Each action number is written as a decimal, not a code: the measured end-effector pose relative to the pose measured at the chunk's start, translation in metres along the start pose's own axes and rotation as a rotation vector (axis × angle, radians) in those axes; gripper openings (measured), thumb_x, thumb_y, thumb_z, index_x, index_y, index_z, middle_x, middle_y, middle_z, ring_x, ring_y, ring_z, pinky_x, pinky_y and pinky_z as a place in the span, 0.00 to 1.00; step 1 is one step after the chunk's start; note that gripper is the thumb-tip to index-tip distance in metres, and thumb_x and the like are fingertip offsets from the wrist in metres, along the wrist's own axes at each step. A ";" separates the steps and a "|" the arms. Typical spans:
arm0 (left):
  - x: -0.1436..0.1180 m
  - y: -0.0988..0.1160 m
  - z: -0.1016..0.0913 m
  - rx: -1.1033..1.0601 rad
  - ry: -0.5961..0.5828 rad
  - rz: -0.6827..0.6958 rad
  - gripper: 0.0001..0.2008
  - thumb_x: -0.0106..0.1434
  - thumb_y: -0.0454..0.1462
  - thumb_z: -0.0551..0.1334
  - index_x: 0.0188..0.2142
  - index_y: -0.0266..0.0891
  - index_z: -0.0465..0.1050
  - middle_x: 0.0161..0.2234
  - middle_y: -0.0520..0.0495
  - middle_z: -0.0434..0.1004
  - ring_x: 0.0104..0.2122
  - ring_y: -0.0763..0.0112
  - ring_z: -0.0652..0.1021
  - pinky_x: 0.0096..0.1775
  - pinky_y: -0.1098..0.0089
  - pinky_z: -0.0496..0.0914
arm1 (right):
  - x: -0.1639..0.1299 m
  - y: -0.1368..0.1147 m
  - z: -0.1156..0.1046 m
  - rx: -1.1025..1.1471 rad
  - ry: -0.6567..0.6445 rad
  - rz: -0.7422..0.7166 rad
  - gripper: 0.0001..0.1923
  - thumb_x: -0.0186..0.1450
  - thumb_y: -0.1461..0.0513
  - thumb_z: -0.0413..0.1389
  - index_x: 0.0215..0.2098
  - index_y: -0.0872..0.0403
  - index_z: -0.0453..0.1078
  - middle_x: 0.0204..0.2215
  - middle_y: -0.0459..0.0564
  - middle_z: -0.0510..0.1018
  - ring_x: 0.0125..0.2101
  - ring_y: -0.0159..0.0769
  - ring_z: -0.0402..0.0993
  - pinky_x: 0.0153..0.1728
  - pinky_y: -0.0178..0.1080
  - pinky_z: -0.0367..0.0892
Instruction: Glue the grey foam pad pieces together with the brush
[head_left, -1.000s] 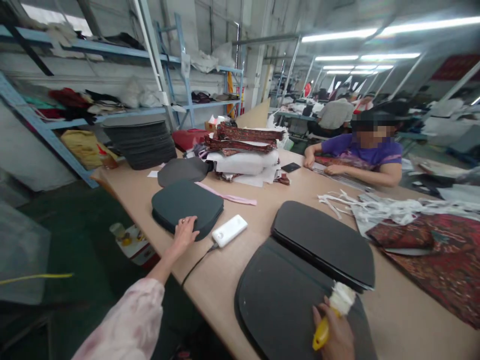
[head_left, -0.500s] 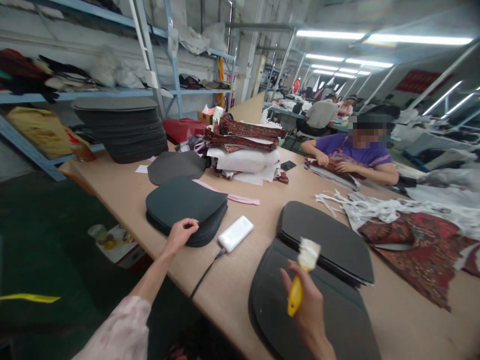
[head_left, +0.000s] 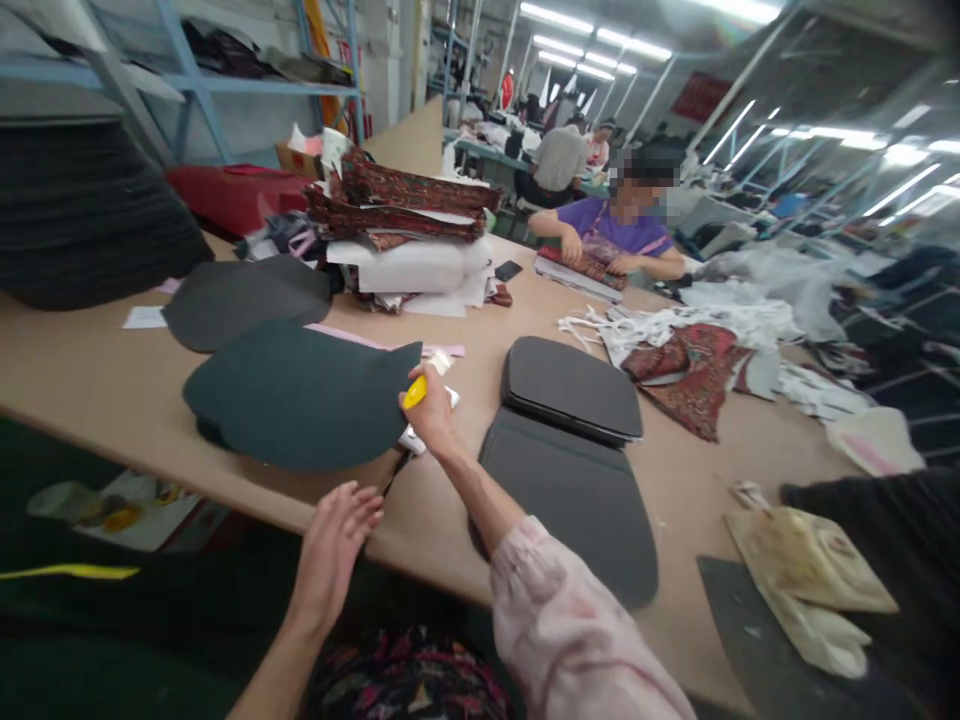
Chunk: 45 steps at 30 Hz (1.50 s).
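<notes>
My right hand (head_left: pixel 433 412) is shut on a yellow-handled brush (head_left: pixel 415 391) and rests against the right edge of the top dark foam pad (head_left: pixel 300 395) of a low stack. Whether it also grips that pad I cannot tell. A white power bank (head_left: pixel 410 438) with its black cable lies mostly hidden under this hand. Near the table's front edge, my left hand (head_left: pixel 335 540) hovers with its fingers spread and nothing in it. To the right, one dark pad (head_left: pixel 577 495) lies flat in front of a small stack of pads (head_left: pixel 574 385).
A tall pile of dark pads (head_left: pixel 82 200) stands at the far left, and folded patterned fabric on white foam (head_left: pixel 405 215) at the back. A co-worker in purple (head_left: pixel 622 228) handles cloth across the table (head_left: pixel 75 370). Patterned fabric and white strips (head_left: pixel 690 365) lie right, soiled cloths (head_left: pixel 810 575) nearer.
My right hand crossed left with the brush to the edge of the left pad stack. My left hand let go of that stack and drew back to the table's edge. The view swung.
</notes>
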<state>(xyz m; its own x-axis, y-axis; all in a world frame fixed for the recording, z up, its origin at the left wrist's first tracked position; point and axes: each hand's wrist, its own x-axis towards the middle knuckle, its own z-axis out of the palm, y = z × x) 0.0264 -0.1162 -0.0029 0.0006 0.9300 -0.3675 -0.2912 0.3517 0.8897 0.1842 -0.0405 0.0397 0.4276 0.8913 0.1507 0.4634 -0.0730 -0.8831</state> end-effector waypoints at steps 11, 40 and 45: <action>0.025 -0.022 0.067 -0.093 -0.059 0.028 0.22 0.47 0.30 0.65 0.44 0.38 0.67 0.42 0.48 0.74 0.42 0.71 0.74 0.48 0.68 0.68 | -0.074 0.059 -0.228 -0.129 0.010 -0.163 0.15 0.54 0.62 0.52 0.40 0.52 0.63 0.35 0.46 0.68 0.33 0.33 0.64 0.36 0.36 0.60; -0.024 -0.088 0.184 1.030 -0.055 0.966 0.27 0.57 0.36 0.57 0.56 0.35 0.55 0.53 0.34 0.63 0.55 0.53 0.63 0.55 0.51 0.58 | -0.169 0.186 -0.352 -0.515 0.455 0.168 0.25 0.65 0.49 0.42 0.51 0.54 0.66 0.30 0.51 0.74 0.26 0.37 0.68 0.29 0.38 0.60; -0.011 -0.111 0.277 1.097 -0.543 1.026 0.20 0.59 0.30 0.51 0.52 0.36 0.62 0.54 0.39 0.65 0.56 0.60 0.62 0.57 0.54 0.57 | -0.085 0.163 -0.348 0.047 0.393 0.191 0.27 0.62 0.46 0.47 0.45 0.58 0.70 0.19 0.44 0.69 0.19 0.31 0.64 0.24 0.35 0.62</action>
<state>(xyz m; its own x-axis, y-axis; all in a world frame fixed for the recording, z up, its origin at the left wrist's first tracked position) 0.3241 -0.1364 -0.0227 0.6412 0.6520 0.4048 0.4153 -0.7383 0.5315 0.4938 -0.2838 0.0379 0.7695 0.6248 0.1322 0.3150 -0.1913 -0.9296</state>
